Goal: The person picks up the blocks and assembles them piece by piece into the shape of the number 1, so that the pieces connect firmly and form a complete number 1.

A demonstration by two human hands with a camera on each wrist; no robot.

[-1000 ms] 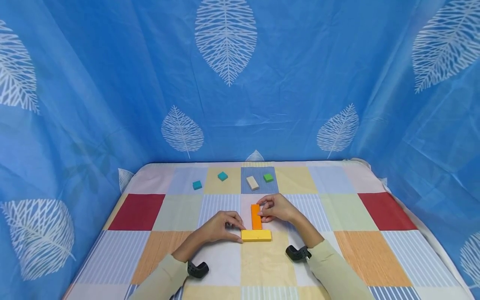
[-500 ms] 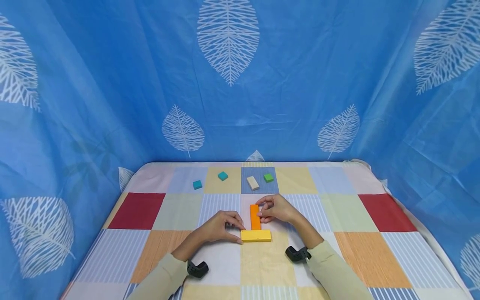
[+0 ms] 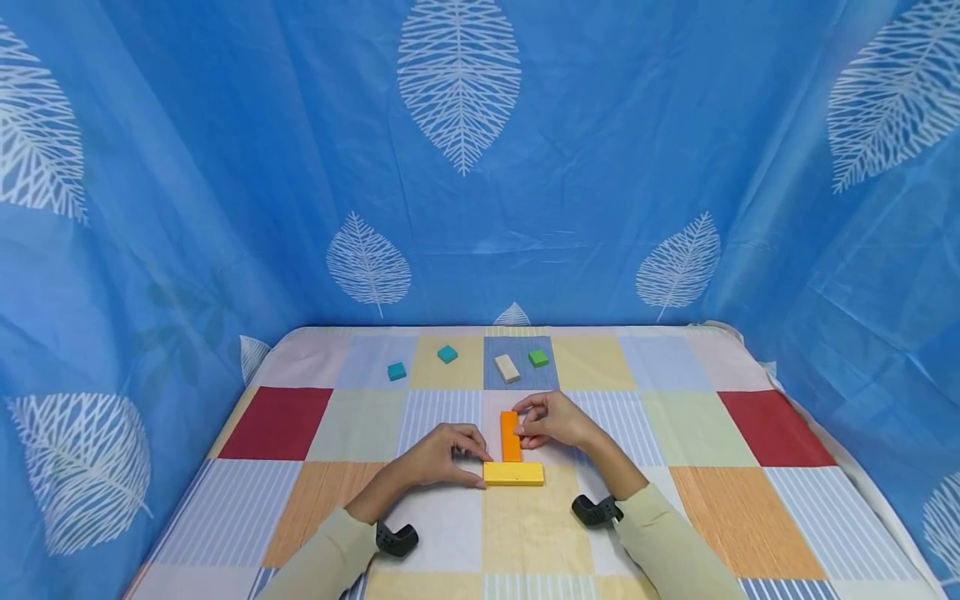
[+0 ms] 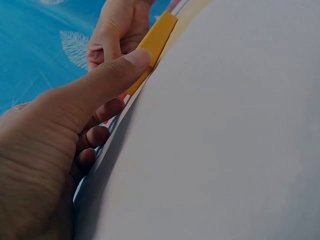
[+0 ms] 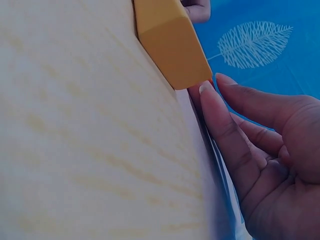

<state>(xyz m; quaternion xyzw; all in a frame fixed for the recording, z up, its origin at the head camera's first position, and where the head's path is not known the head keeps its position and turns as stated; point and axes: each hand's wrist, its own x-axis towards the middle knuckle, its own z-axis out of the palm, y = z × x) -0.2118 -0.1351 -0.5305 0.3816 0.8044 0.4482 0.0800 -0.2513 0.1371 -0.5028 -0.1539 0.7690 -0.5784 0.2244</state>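
Note:
A yellow block point(image 3: 513, 474) lies crosswise on the patchwork cloth. My left hand point(image 3: 444, 454) pinches its left end, the thumb at the near corner and a finger at the far one. In the left wrist view that thumb point(image 4: 136, 59) presses against the yellow block. Behind it an orange block point(image 3: 511, 435) points away, its near end right at the yellow block's back side, so the two form an upside-down T. My right hand point(image 3: 553, 419) holds the orange block by its far end and right side. In the right wrist view the yellow block point(image 5: 175, 50) hides most of the orange one.
Farther back lie two teal blocks, one on the left point(image 3: 396, 371) and one behind it point(image 3: 447, 354). A cream block point(image 3: 507, 368) and a green block point(image 3: 538, 357) sit on the dark blue patch. Blue curtain point(image 3: 570, 208) surrounds the table's back and sides.

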